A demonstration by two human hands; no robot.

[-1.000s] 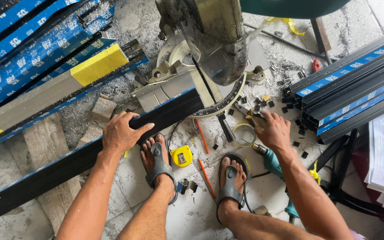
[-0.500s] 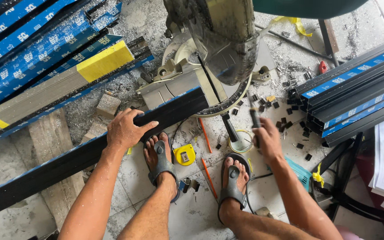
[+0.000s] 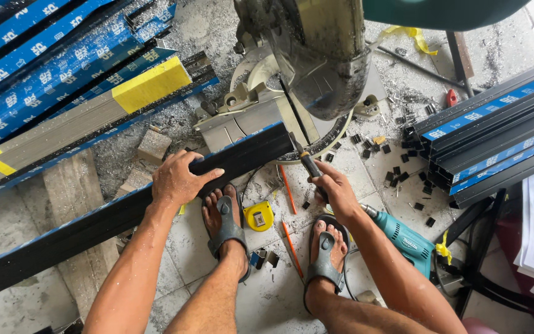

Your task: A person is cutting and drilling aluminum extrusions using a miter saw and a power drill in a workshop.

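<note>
Far left: blue-filmed aluminium profiles with yellow tape (image 3: 63,105) are lying stacked on the floor. The long black aluminium profile (image 3: 125,216) is running from near left up onto the grey mitre saw base (image 3: 248,117), its end sitting just left of the blade line. The left hand (image 3: 177,179) is pressing down on the profile, fingers spread flat over its top edge, not wrapped around it. Risk: with only a flat palm holding it, the long unsupported length could tip or kick if the blade bites. Sandalled feet are resting beside a yellow tape measure (image 3: 259,216) and orange pencils (image 3: 288,198) on the tile floor (image 3: 267,297). The right hand (image 3: 335,192) is closing its fingers around a black-and-yellow handled tool (image 3: 307,162) just under the saw's metal blade guard (image 3: 322,55); its tip is hidden, so I cannot tell what it touches. Risk: this hand is working near the blade. Right: a teal power drill (image 3: 406,238) and scattered small black offcuts (image 3: 403,173) are underfoot, a slipping hazard.
</note>
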